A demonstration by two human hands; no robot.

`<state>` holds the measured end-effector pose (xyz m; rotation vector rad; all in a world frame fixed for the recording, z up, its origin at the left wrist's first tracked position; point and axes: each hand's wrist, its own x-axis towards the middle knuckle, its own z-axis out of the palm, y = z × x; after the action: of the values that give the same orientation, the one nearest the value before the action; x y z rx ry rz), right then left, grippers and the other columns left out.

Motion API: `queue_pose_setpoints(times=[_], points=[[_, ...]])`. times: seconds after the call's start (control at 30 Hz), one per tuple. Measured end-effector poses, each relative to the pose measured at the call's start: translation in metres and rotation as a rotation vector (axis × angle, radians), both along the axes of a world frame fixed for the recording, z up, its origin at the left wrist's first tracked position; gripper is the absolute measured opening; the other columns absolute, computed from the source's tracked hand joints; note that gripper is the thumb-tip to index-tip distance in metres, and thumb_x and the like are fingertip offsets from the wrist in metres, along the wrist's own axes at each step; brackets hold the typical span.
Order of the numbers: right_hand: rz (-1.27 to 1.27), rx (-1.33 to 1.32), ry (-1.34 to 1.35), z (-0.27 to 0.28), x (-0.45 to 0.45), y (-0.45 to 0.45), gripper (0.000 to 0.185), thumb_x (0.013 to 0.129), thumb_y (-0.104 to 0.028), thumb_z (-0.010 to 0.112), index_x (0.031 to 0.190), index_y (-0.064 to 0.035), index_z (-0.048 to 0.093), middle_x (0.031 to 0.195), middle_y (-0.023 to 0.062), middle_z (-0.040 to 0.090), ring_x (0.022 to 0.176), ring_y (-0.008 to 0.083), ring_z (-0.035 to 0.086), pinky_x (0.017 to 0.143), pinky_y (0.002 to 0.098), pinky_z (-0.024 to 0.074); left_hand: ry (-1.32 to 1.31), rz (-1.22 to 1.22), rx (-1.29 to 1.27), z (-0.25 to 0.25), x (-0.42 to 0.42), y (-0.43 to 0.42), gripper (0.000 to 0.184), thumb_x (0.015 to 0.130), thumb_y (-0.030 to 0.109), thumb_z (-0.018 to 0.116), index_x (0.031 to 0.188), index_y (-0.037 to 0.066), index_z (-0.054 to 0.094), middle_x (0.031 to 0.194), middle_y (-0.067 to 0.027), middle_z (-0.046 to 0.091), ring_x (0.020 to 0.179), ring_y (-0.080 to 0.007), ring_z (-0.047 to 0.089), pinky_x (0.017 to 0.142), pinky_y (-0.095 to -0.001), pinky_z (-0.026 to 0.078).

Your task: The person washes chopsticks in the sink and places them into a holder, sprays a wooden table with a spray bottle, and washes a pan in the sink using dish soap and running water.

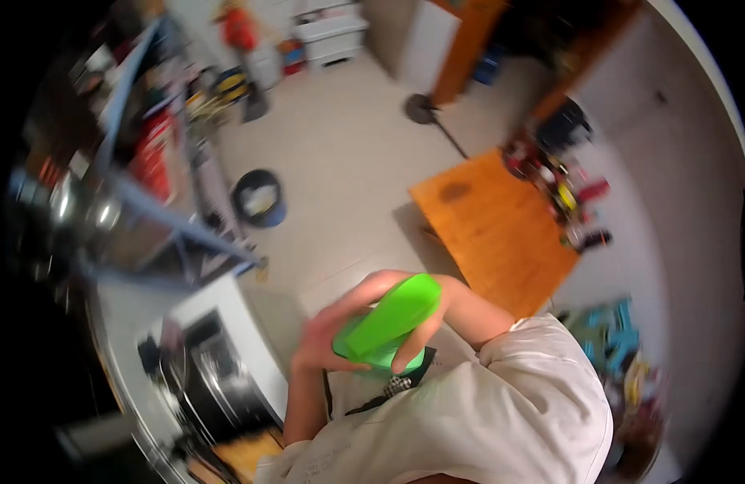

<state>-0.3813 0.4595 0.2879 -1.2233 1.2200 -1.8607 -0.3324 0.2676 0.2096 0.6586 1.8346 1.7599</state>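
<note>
the left hand (325, 332) is wrapped round the 8 o'clock end of a green object (396, 316), its fingers curving along the upper edge. the right hand (443, 310) grasps it from the 3 o'clock side, thumb laid across the near face. neither hand is nearer: both touch it. the object's long axis runs from about 8 o'clock to 2 o'clock, so it lies tilted between the palms, in front of the pale shirt (485, 403). a brighter slab sits over a paler green part; blur hides whether they are one piece. well apart from the hands, the wooden bench (489, 222) stands towards 1 o'clock and a dark bin (274, 211) is on the floor (332, 153) towards 11 o'clock.
</note>
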Motion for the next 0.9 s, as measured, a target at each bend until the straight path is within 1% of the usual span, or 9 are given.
queue_pose_setpoints(times=[0.13, 0.2, 0.27, 0.43, 0.5, 0.6, 0.7, 0.87, 0.9], points=[[-0.222, -0.056, -0.113, -0.003, 0.037, 0.057, 0.045, 0.07, 0.004, 0.063, 0.114, -0.0024, 0.055, 0.107, 0.0127, 0.061, 0.089, 0.0196, 0.062, 0.07, 0.029, 0.05, -0.017, -0.524, 0.011, -0.044, -0.046, 0.057, 0.073, 0.05, 0.016, 0.082, 0.118, 0.009, 0.056, 0.1, -0.0078, 0.063, 0.086, -0.0155, 0.057, 0.077, -0.0302, 0.047], [-0.778, 0.356, 0.159, -0.03, 0.061, 0.099, 0.036, 0.075, -0.002, 0.058, 0.111, -0.0023, 0.056, 0.103, 0.0109, 0.06, 0.078, 0.016, 0.059, 0.066, 0.0269, 0.0476, 0.285, -0.432, 0.48, -0.018, -0.06, 0.102, 0.069, 0.057, 0.011, 0.078, 0.121, 0.007, 0.052, 0.104, -0.0083, 0.062, 0.093, -0.0157, 0.057, 0.081, -0.0312, 0.047], [-1.11, 0.131, -0.245, -0.029, 0.083, 0.136, 0.039, 0.071, -0.006, 0.056, 0.109, 0.0019, 0.054, 0.09, 0.0083, 0.059, 0.066, 0.0145, 0.054, 0.06, 0.0268, 0.0454, -0.349, -0.24, 0.319, -0.033, -0.07, 0.14, 0.057, 0.069, 0.007, 0.071, 0.122, 0.004, 0.05, 0.105, -0.0088, 0.062, 0.096, -0.0163, 0.058, 0.084, -0.0309, 0.046], [-1.833, -0.106, 0.193, 0.027, 0.127, 0.206, 0.043, 0.071, -0.007, 0.053, 0.111, 0.0066, 0.048, 0.087, 0.007, 0.055, 0.062, 0.0082, 0.047, 0.06, 0.0236, 0.0438, -0.338, 0.027, 0.102, -0.069, -0.102, 0.154, 0.039, 0.085, 0.009, 0.059, 0.121, 0.0, 0.048, 0.11, -0.0117, 0.059, 0.104, -0.0197, 0.056, 0.088, -0.0304, 0.046], [-2.309, 0.234, 0.384, -0.011, 0.114, 0.255, 0.035, 0.077, -0.002, 0.053, 0.112, -0.0038, 0.055, 0.099, 0.0065, 0.058, 0.064, 0.0094, 0.049, 0.061, 0.0238, 0.0431, -0.455, 0.108, 0.078, -0.083, -0.107, 0.176, 0.036, 0.086, 0.011, 0.058, 0.12, 0.0, 0.049, 0.106, -0.0109, 0.061, 0.097, -0.0182, 0.059, 0.086, -0.0297, 0.046], [-2.185, 0.625, 0.07, -0.104, 0.095, 0.327, 0.035, 0.069, 0.003, 0.052, 0.101, -0.0025, 0.063, 0.088, 0.0035, 0.065, 0.066, 0.0082, 0.054, 0.061, 0.0235, 0.0443, -0.431, 0.168, -0.021, -0.092, -0.124, 0.199, 0.033, 0.088, 0.013, 0.056, 0.118, 0.0, 0.05, 0.104, -0.0107, 0.062, 0.095, -0.0179, 0.06, 0.086, -0.0296, 0.047], [-2.247, 0.705, 0.212, -0.059, 0.114, 0.366, 0.035, 0.068, 0.004, 0.05, 0.099, -0.0027, 0.064, 0.088, 0.0042, 0.066, 0.065, 0.0082, 0.053, 0.06, 0.0226, 0.0441, -0.264, 0.208, -0.064, -0.09, -0.159, 0.23, 0.031, 0.089, 0.017, 0.055, 0.115, 0.001, 0.052, 0.101, -0.0091, 0.063, 0.092, -0.0175, 0.062, 0.081, -0.0305, 0.049], [-2.205, 0.173, -0.091, -0.044, 0.131, 0.401, 0.032, 0.077, -0.002, 0.045, 0.107, -0.0015, 0.056, 0.099, 0.0044, 0.06, 0.059, 0.0061, 0.046, 0.056, 0.0211, 0.0413, -0.261, 0.331, -0.061, -0.095, -0.182, 0.261, 0.032, 0.09, 0.02, 0.056, 0.116, 0.002, 0.052, 0.1, -0.008, 0.062, 0.091, -0.0169, 0.062, 0.081, -0.0299, 0.048], [-2.102, 0.233, -0.53, -0.079, 0.122, 0.416, 0.034, 0.074, 0.002, 0.046, 0.106, -0.0039, 0.058, 0.091, 0.0027, 0.061, 0.058, 0.0064, 0.048, 0.054, 0.0216, 0.0406, -0.291, 0.301, -0.037, -0.094, -0.18, 0.271, 0.032, 0.09, 0.02, 0.055, 0.116, 0.002, 0.052, 0.101, -0.0079, 0.062, 0.091, -0.0169, 0.062, 0.081, -0.0298, 0.048]])
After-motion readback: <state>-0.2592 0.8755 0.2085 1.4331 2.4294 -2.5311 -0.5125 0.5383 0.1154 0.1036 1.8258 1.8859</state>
